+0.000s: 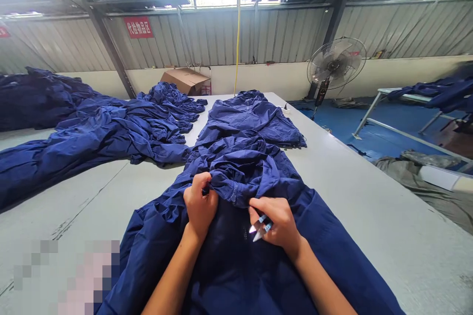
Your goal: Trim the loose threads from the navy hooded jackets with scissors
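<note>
A navy blue hooded jacket (254,275) lies spread in front of me on the table, its hood (240,162) bunched towards the far side. My left hand (201,202) pinches the edge of the hood, its fingers closed on the cloth. On the other side of the same edge, my right hand (275,221) grips the fabric between thumb and forefinger. Tucked in that right hand is a pair of thread snips (261,229), with two pale pointed blades towards me. A stitched seam shows on the fabric between both hands.
More navy garments lie on the white table (354,216), with a long heap (111,133) on the left and another jacket (254,118) ahead. Beyond are a cardboard box (186,79) and a standing fan (334,65). A metal-framed bench (406,133) stands at the right.
</note>
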A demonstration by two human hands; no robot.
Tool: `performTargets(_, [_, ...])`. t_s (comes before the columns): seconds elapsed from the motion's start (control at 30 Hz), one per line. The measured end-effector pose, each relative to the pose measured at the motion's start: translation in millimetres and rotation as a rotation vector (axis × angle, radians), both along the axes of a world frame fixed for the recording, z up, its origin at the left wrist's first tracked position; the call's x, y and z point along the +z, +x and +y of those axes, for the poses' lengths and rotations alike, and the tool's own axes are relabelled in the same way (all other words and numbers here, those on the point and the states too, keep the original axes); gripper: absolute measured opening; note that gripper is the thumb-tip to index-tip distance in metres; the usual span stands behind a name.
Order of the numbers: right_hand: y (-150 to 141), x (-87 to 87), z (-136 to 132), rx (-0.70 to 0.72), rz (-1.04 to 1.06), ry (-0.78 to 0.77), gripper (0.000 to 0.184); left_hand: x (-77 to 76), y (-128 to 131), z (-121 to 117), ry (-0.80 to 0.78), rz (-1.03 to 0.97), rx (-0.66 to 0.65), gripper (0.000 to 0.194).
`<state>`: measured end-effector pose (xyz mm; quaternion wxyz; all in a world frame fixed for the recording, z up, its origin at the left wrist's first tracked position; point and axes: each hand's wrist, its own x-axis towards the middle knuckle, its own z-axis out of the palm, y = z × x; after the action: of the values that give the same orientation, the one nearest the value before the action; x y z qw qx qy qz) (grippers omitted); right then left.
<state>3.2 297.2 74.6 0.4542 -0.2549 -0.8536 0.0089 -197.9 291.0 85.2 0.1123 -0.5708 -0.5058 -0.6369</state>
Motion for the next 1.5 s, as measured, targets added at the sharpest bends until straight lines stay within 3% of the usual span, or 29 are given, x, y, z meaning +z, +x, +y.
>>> performTargets(0.17, [8,27.9,-4,0.153,-0.028,-0.244,0.026,-5.9,14,3,-0.141,-0.38,-0.244,0.007])
performTargets(0.27, [15,42.2,-3,0.089,0.092,-0.382,0.026,-8.6,21,6,-0.127,-0.508,-0.336,0.013])
performTargets(0.4, [17,52.3,-2,-0.184,0.345,-0.58,0.028,-10.3,23,6,-0.111,-0.532,-0.352,0.014])
performTargets(0.47, [16,52.0,-2,-0.23,0.343,-0.71,0.034,-9.6,23,6,-0.111,-0.531,-0.343,0.015])
performTargets(0.63, [8,41.0,4,-0.24,0.277,-0.803,0.032,-8.5,24,4,-0.123,-0.51,-0.357,0.018])
performTargets(0.73, [8,39.2,8,-0.173,0.484,-0.871,0.028,-10.4,23,5,-0.122,-0.477,-0.34,0.014])
performTargets(0.83, [12,45.7,7,-0.057,0.79,-1.052,0.035,-9.3,20,8,-0.152,-0.399,-0.311,0.01])
performTargets(0.93, [16,55.7,4,0.032,1.064,-1.135,0.043,4.0,14,8,-0.302,-0.299,-0.346,0.013])
performTargets(1.07, [21,64.1,1,0.114,1.223,-1.146,0.048,43.4,1,-18,-0.537,-0.097,-0.448,0.044])
performTargets(1.13, [21,65.5,1,0.135,1.251,-1.146,0.049,63.7,-1,-39,-0.567,-0.09,-0.459,0.035])
performTargets(1.17, [21,65.9,0,0.141,1.26,-1.147,0.05,71.2,0,-48,-0.628,-0.102,-0.525,0.022])
performTargets(1.2, [21,66.2,0,0.142,1.267,-1.148,0.052,76.1,4,-54,-0.735,-0.115,-0.649,0.023])
performTargets(1.27, [19,67.0,-3,0.144,1.263,-1.151,0.054,76.8,16,-58,-0.977,-0.222,-0.943,0.05])
performTargets(1.33, [18,68.6,-6,0.147,1.235,-1.145,0.054,67.1,30,-48,-1.139,-0.455,-1.114,0.071])
performTargets(1.43, [17,71.8,-10,0.122,1.183,-1.125,0.052,47.0,45,-23,-1.182,-0.806,-1.056,0.083])
performTargets(1.5, [18,73.2,-11,0.09,1.129,-1.124,0.051,38.1,49,-11,-1.114,-0.959,-0.984,0.075])
